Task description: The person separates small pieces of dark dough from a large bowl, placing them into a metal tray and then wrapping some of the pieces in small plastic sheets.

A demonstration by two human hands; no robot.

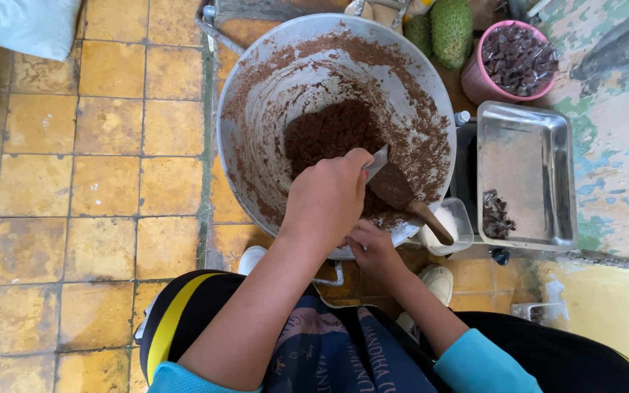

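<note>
A large metal bowl (256, 94) stands on the floor in front of my knees. Its wall is smeared with brown crumbs, and a dark brown crumbly mass (329, 131) lies at the bottom. My left hand (325, 200) reaches into the bowl, shut on a small flat metal scraper (377, 161) whose blade points at the mass. Beside the blade, a wooden spoon (402, 193) coated in brown leans over the near rim, handle to the right. My right hand (373, 251) grips the bowl's near rim from below.
Right of the bowl lie a steel tray (529, 131) with a few dark pieces, a pink bowl (475, 80) of dark chunks, green spiky fruits (451, 29) and a small clear tub (456, 222). Yellow floor tiles (103, 182) spread to the left, with a pale bag (27, 25) beyond them.
</note>
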